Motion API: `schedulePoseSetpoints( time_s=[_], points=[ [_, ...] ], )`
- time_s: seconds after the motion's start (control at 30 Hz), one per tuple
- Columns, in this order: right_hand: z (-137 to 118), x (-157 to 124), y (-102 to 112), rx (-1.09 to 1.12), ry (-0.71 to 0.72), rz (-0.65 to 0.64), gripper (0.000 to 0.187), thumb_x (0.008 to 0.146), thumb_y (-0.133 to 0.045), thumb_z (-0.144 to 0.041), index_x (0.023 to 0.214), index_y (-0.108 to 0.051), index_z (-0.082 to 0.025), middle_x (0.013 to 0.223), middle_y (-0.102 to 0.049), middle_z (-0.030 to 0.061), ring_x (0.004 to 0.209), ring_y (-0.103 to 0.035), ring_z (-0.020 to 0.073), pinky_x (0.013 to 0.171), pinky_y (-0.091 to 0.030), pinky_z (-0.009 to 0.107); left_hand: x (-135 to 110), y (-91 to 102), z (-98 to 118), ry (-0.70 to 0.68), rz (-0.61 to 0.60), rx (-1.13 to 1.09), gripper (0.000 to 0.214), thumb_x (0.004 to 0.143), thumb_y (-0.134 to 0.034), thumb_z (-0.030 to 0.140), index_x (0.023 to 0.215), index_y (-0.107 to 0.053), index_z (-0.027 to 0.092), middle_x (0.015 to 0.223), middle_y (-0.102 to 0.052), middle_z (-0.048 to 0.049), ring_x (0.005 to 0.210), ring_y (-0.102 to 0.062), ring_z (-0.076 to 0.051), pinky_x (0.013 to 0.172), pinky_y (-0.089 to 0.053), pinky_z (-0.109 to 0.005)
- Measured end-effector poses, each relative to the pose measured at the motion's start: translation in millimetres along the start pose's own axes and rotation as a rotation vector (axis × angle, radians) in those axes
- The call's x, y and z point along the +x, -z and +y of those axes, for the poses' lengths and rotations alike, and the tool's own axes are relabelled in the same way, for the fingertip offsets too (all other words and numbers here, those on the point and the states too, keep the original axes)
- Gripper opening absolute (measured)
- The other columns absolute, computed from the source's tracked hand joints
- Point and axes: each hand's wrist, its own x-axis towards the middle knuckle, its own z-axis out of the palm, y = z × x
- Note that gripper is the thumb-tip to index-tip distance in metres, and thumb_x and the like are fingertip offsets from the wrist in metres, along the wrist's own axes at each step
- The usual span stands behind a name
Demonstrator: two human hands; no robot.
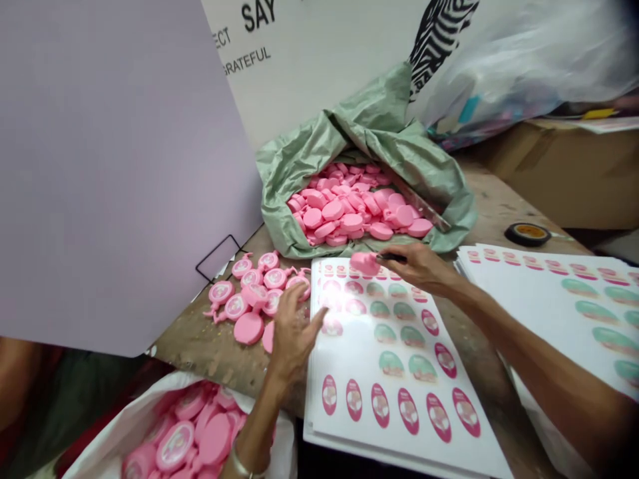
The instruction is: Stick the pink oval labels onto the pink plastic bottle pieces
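My right hand is closed on a pink plastic disc, held over the top of a white sticker sheet. My left hand rests at the sheet's left edge, fingers bent with the tips touching a round sticker. The sheet carries rows of pink oval and green stickers. Left of my left hand lies a small group of pink discs with stickers on the worn table.
A green bag at the back holds a heap of plain pink discs. A white bag at the bottom left holds labelled discs. More sticker sheets lie right, a tape roll behind them. A lilac board stands left.
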Motion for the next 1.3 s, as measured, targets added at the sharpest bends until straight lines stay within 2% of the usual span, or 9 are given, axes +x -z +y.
schedulePoseSetpoints(
  time_s=[0.1,0.2,0.27,0.4,0.53,0.67,0.8,1.07,1.3],
  points=[
    [-24,-27,6,0.410,0.087,-0.313,0.042,0.088,-0.047,-0.055,0.083,-0.066,-0.018,0.068,-0.060,-0.0005,0.059,-0.050,0.0117,0.053,-0.035,0.023,0,-16.8,9,0.212,-0.331,-0.291,0.052,0.069,-0.077,0.033,0.117,-0.062,0.022,0.123,-0.061,-0.0103,0.110,-0.058,-0.026,0.092,-0.050,-0.035],
    [-39,-45,-13,0.502,0.057,-0.293,0.042,0.087,-0.048,-0.057,0.085,-0.064,-0.018,0.075,-0.061,0.0005,0.064,-0.051,0.0125,0.058,-0.040,0.024,-8,-22.4,6,0.438,-0.516,-0.530,0.042,0.076,-0.070,0.040,0.109,-0.064,0.015,0.098,-0.069,-0.0118,0.083,-0.067,-0.022,0.074,-0.055,-0.033],
    [-43,-54,-39,0.432,-0.041,-0.142,0.040,0.088,-0.047,-0.056,0.095,-0.061,-0.019,0.081,-0.063,0.0022,0.068,-0.054,0.0145,0.062,-0.042,0.027,-13,-20.4,-3,0.538,-0.419,-0.614,0.043,0.076,-0.069,0.042,0.105,-0.063,0.011,0.088,-0.070,-0.0113,0.069,-0.066,-0.019,0.061,-0.055,-0.029],
    [-46,-67,-93,0.095,-0.107,0.058,0.027,0.093,-0.043,-0.042,0.098,-0.056,-0.019,0.084,-0.064,0.0056,0.074,-0.055,0.0190,0.067,-0.039,0.032,-18,-13.4,-25,0.525,-0.082,-0.550,0.050,0.070,-0.073,0.047,0.105,-0.063,0.013,0.091,-0.069,-0.0097,0.069,-0.066,-0.017,0.052,-0.053,-0.022],
    [-48,-74,-118,-0.195,0.056,0.187,0.018,0.093,-0.045,-0.029,0.089,-0.058,-0.018,0.084,-0.065,0.0066,0.079,-0.054,0.0209,0.072,-0.034,0.033,-25,-14.5,-37,0.559,-0.066,-0.545,0.052,0.071,-0.071,0.050,0.107,-0.062,0.013,0.090,-0.066,-0.0077,0.064,-0.067,-0.017,0.056,-0.058,-0.029],
    [-50,-76,-120,-0.335,0.150,0.220,0.021,0.094,-0.044,-0.027,0.083,-0.059,-0.017,0.078,-0.062,0.0059,0.076,-0.051,0.0195,0.071,-0.030,0.033,-32,-16.4,-37,0.571,-0.115,-0.532,0.051,0.078,-0.067,0.050,0.113,-0.059,0.014,0.097,-0.065,-0.0086,0.064,-0.069,-0.017,0.060,-0.059,-0.032],
    [-48,-77,-119,-0.271,0.127,0.217,0.019,0.092,-0.047,-0.027,0.079,-0.058,-0.018,0.072,-0.060,0.0039,0.072,-0.050,0.0178,0.070,-0.030,0.031,-34,-14.4,-36,0.531,-0.147,-0.557,0.047,0.081,-0.064,0.048,0.112,-0.059,0.014,0.098,-0.065,-0.0080,0.067,-0.069,-0.017,0.065,-0.059,-0.030],
    [-55,-68,-113,-0.104,-0.073,0.117,0.020,0.082,-0.058,-0.040,0.078,-0.057,-0.020,0.073,-0.062,0.0029,0.071,-0.053,0.0180,0.066,-0.034,0.029,-32,-12.9,-37,0.505,-0.177,-0.520,0.044,0.082,-0.062,0.048,0.110,-0.060,0.014,0.100,-0.066,-0.0084,0.076,-0.069,-0.019,0.070,-0.057,-0.031],
    [-61,-46,-98,0.222,-0.319,-0.119,0.030,0.072,-0.063,-0.050,0.067,-0.055,-0.021,0.064,-0.061,-0.0020,0.058,-0.051,0.0136,0.055,-0.033,0.026,-33,-13.3,-37,0.463,-0.093,-0.424,0.045,0.076,-0.067,0.049,0.106,-0.066,0.016,0.099,-0.068,-0.0099,0.094,-0.065,-0.025,0.080,-0.055,-0.035]
  ],
)
